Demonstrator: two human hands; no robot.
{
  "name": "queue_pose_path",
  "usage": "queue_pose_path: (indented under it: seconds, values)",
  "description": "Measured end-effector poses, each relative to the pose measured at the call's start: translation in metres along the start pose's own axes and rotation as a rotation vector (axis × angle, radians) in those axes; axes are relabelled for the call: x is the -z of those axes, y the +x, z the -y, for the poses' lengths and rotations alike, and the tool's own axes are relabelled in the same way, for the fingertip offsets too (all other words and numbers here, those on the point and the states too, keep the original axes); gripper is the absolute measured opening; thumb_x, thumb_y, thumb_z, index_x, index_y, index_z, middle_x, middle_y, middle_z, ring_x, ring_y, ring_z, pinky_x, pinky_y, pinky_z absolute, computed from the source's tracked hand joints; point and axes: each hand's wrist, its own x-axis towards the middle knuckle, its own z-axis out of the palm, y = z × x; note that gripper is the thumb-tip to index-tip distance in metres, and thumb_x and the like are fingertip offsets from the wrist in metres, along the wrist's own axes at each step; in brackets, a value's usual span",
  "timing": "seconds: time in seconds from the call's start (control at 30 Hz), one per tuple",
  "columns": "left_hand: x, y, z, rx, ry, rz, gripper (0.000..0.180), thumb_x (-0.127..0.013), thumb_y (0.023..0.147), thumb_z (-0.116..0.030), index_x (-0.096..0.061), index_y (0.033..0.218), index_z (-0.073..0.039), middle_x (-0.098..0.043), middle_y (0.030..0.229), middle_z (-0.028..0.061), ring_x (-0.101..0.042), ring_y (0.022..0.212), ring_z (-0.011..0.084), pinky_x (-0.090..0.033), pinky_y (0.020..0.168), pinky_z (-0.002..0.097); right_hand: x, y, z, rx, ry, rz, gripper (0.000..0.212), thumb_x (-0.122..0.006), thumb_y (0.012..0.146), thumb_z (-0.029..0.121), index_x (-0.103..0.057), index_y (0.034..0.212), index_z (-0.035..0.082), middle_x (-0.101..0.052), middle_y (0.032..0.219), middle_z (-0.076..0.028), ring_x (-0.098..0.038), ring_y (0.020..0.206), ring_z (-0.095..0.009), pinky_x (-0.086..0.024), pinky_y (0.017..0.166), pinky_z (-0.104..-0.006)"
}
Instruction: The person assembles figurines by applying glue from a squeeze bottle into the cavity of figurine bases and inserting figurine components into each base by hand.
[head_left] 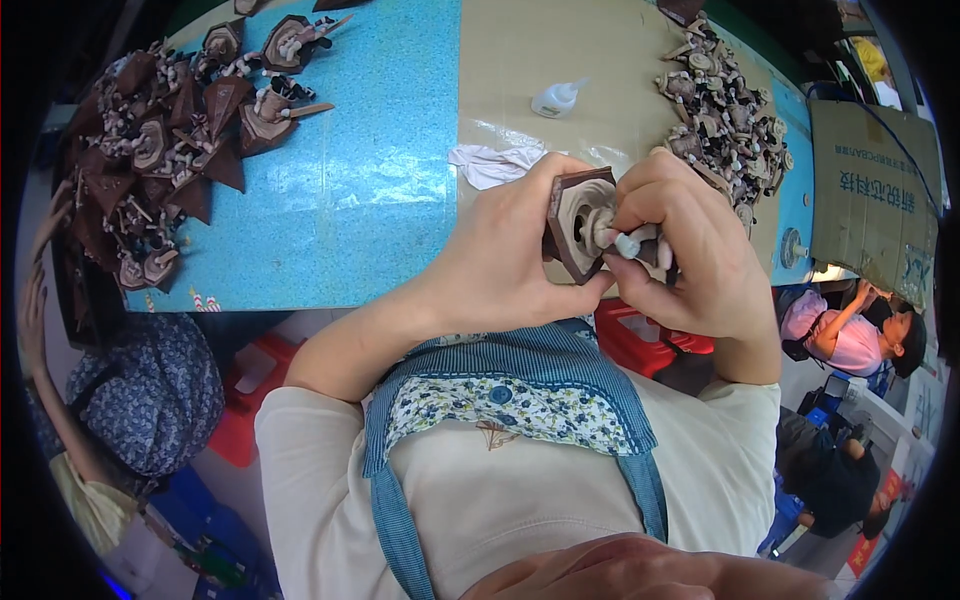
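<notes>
My left hand (510,245) is closed around a dark brown base (563,225) with angular sides and a beige, ringed hollow in its face. My right hand (700,240) pinches a small figurine (628,243) with pale and light blue parts against the middle of that hollow. The figurine touches the base; whether it is fixed there I cannot tell. My fingers hide much of both pieces. Both hands are held up over the near edge of the table. Beyond them lie a crumpled white cloth (496,165) and a small white squeeze bottle (558,99) with a thin nozzle.
At the left, brown bases and figurines (190,130) form a heap on the blue table top (370,170). Another pile of small figurines (725,110) covers the right side. A cardboard box (870,190) stands at the right end. Another person's hand (38,300) reaches in far left.
</notes>
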Motion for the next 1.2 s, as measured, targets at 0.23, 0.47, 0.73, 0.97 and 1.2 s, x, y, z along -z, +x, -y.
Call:
queue_pose_path:
  seconds: [0.23, 0.47, 0.73, 0.97, 1.2]
  values:
    - [-0.002, -0.002, 0.002, -0.095, 0.082, -0.023, 0.063, -0.078, 0.065, -0.020, -0.047, 0.116, 0.000, -0.064, 0.092, 0.0181, -0.067, 0.086, 0.0335, -0.053, 0.074, 0.0383, 0.001, 0.009, 0.006, 0.069, -0.204, 0.124, 0.041, -0.074, 0.052, 0.002, -0.051, 0.086, 0.002, -0.051, 0.083, -0.013, -0.054, 0.071, -0.031, -0.045, 0.059, -0.0367]
    - [0.001, -0.004, 0.006, -0.057, -0.053, 0.099, 0.063, -0.077, 0.063, -0.018, -0.046, 0.115, 0.000, -0.063, 0.092, 0.0178, -0.064, 0.085, 0.0329, -0.051, 0.076, 0.0376, -0.004, 0.014, 0.003, 0.107, -0.061, 0.191, 0.033, -0.068, 0.059, 0.003, -0.043, 0.081, 0.001, -0.051, 0.087, -0.015, -0.056, 0.074, -0.033, -0.047, 0.059, -0.0391]
    - [-0.002, -0.003, 0.025, -0.113, -0.287, 0.126, 0.065, -0.080, 0.066, -0.017, -0.045, 0.118, 0.000, -0.062, 0.101, 0.0119, -0.062, 0.091, 0.0210, -0.049, 0.083, 0.0319, -0.008, 0.012, -0.009, 0.058, 0.082, 0.136, 0.036, -0.073, 0.060, 0.001, -0.050, 0.087, 0.002, -0.053, 0.083, -0.012, -0.055, 0.076, -0.031, -0.045, 0.064, -0.0366]
    - [0.012, 0.003, 0.027, 0.145, -0.627, 0.400, 0.065, -0.084, 0.068, -0.013, -0.047, 0.120, 0.000, -0.058, 0.112, 0.0072, -0.055, 0.108, 0.0136, -0.046, 0.094, 0.0280, 0.011, 0.021, -0.019, 0.166, 0.068, 0.112, 0.034, -0.071, 0.066, 0.007, -0.062, 0.098, -0.002, -0.060, 0.095, -0.014, -0.058, 0.087, -0.031, -0.047, 0.077, -0.0397]
    - [0.051, -0.002, 0.008, 0.297, -0.598, 0.346, 0.070, -0.076, 0.076, -0.012, -0.036, 0.131, 0.002, -0.056, 0.118, 0.0103, -0.056, 0.110, 0.0197, -0.044, 0.098, 0.0321, -0.006, 0.010, -0.030, 0.290, -0.003, -0.092, 0.035, -0.063, 0.065, -0.003, -0.069, 0.100, 0.002, -0.063, 0.111, -0.017, -0.060, 0.103, -0.034, -0.044, 0.097, -0.0469]
